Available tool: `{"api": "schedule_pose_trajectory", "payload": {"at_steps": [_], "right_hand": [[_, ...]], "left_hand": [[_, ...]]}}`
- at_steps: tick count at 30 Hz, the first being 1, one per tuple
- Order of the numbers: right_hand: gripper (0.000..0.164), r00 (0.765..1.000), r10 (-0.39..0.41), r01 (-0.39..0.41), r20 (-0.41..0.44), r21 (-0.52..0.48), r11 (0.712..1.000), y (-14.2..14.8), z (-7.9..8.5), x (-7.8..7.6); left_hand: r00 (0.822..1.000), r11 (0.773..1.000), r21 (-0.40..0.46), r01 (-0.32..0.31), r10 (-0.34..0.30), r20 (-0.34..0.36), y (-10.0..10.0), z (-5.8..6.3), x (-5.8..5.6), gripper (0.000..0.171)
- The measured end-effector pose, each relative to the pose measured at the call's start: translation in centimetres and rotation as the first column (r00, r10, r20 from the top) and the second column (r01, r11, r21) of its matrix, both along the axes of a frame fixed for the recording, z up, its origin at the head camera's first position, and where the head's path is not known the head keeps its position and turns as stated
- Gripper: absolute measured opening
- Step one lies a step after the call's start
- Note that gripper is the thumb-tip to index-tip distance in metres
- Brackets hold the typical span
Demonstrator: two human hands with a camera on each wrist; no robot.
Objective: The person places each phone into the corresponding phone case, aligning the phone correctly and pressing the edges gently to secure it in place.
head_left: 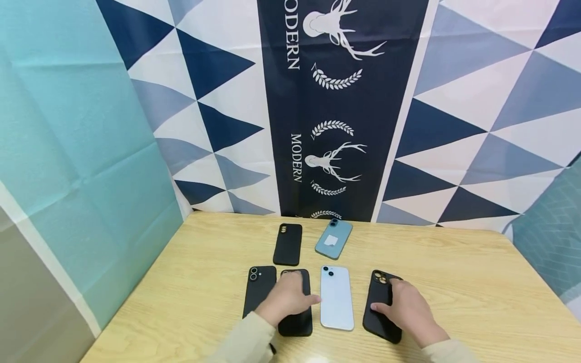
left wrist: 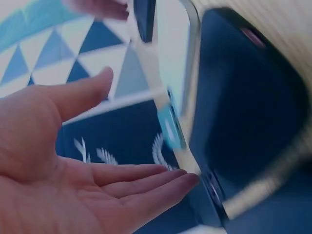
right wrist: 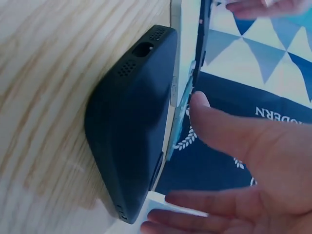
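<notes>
In the head view my left hand (head_left: 287,298) is over a black phone case (head_left: 297,325), its thumb stretched toward a white phone (head_left: 337,305). The left wrist view has the fingers straight and the thumb spread, with nothing held. My right hand (head_left: 412,308) hovers at another black phone case (head_left: 380,322), which has a cut-out for the camera. Seen from the right wrist, that hand (right wrist: 253,161) has its thumb and fingers apart beside the case (right wrist: 136,107), and no grip on it shows. Whether either hand touches its case, I cannot tell.
Left of the left hand lies a black phone (head_left: 259,288) with two lenses. Farther back are a smaller black case (head_left: 288,246) and a blue-green phone (head_left: 333,242) bearing a white label. Patterned cloth (head_left: 331,111) hangs behind the wooden table (head_left: 472,282).
</notes>
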State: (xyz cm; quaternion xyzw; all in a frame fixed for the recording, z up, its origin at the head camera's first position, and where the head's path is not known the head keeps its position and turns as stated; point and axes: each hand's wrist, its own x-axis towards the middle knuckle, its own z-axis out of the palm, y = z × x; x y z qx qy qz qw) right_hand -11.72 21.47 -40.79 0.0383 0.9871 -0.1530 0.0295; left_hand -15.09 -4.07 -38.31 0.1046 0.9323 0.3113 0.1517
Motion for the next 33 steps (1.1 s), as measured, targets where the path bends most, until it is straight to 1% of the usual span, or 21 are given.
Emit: {"api": "schedule_pose_trajectory", "payload": {"at_steps": [2, 3, 6, 8, 9, 11, 13, 16, 18, 20, 21, 23, 25, 27, 30, 33], "right_hand": [[0.077, 1.000, -0.025, 0.025, -0.002, 0.021, 0.999, -0.2, 0.0, 0.1], [0.074, 1.000, -0.029, 0.029, 0.005, 0.034, 0.999, -0.3, 0.0, 0.1], [0.069, 0.999, -0.020, 0.017, 0.028, 0.078, 0.997, -0.8, 0.1, -0.1], [0.073, 0.999, 0.000, -0.005, 0.040, 0.131, 0.991, -1.1, 0.0, 0.0], [0.077, 0.999, -0.001, -0.006, 0.044, 0.155, 0.988, -1.3, -0.1, 0.0], [0.084, 0.999, 0.002, -0.011, 0.042, 0.212, 0.977, -1.7, -0.3, 0.0], [0.091, 0.999, 0.010, -0.018, 0.031, 0.276, 0.961, -1.8, -0.6, 0.0], [0.093, 1.000, 0.012, -0.017, 0.016, 0.333, 0.943, -2.0, -0.8, 0.0], [0.092, 1.000, 0.022, -0.021, 0.001, 0.335, 0.942, -1.9, -0.9, -0.1], [0.088, 1.000, 0.017, -0.017, 0.001, 0.283, 0.959, -1.9, -0.9, -0.3], [0.087, 1.000, 0.015, -0.016, 0.005, 0.249, 0.968, -1.9, -0.9, -0.4], [0.082, 1.000, 0.011, -0.014, 0.020, 0.178, 0.984, -1.7, -0.8, -0.5], [0.079, 0.999, -0.004, -0.002, 0.045, 0.115, 0.993, -1.5, -0.7, -0.7], [0.075, 0.998, -0.003, -0.002, 0.060, 0.085, 0.996, -1.3, -0.5, -0.9], [0.073, 0.997, 0.004, -0.008, 0.077, 0.060, 0.998, -0.8, -0.3, -0.9], [0.076, 0.995, 0.020, -0.024, 0.093, 0.040, 0.999, -0.2, -0.1, -0.8]], "left_hand": [[0.999, 0.999, -0.035, 0.036, -0.036, -0.005, 1.6, 0.0, 0.0, 0.042], [0.998, 0.997, -0.053, 0.056, -0.057, -0.006, 2.3, 0.0, 0.1, 0.038], [0.993, 0.984, -0.137, 0.116, -0.119, -0.010, 4.3, 0.1, -0.1, 0.037], [0.989, 0.967, -0.213, 0.137, -0.146, -0.023, 5.4, 0.0, -0.1, 0.038], [0.988, 0.959, -0.250, 0.136, -0.149, -0.033, 5.8, -0.2, -0.1, 0.039], [0.986, 0.931, -0.343, 0.121, -0.153, -0.067, 6.8, -0.6, 0.0, 0.042], [0.981, 0.898, -0.431, 0.093, -0.156, -0.113, 7.6, -1.2, 0.0, 0.046], [0.971, 0.836, -0.546, 0.052, -0.171, -0.168, 8.8, -1.9, 0.0, 0.055], [0.966, 0.805, -0.592, 0.031, -0.176, -0.189, 9.5, -2.3, 0.0, 0.061], [0.963, 0.774, -0.633, 0.008, -0.176, -0.204, 9.9, -2.7, 0.0, 0.065], [0.963, 0.767, -0.641, -0.007, -0.168, -0.213, 10.1, -2.8, 0.1, 0.066], [0.961, 0.762, -0.647, -0.029, -0.156, -0.227, 10.3, -3.1, 0.3, 0.066], [0.955, 0.767, -0.640, -0.044, -0.155, -0.252, 10.4, -3.4, 0.4, 0.062], [0.950, 0.784, -0.620, -0.048, -0.156, -0.271, 10.4, -3.5, 0.3, 0.056], [0.941, 0.798, -0.601, -0.040, -0.172, -0.291, 10.2, -3.6, 0.2, 0.047], [0.941, 0.799, -0.601, -0.033, -0.178, -0.287, 9.9, -3.7, 0.4, 0.050]]}}
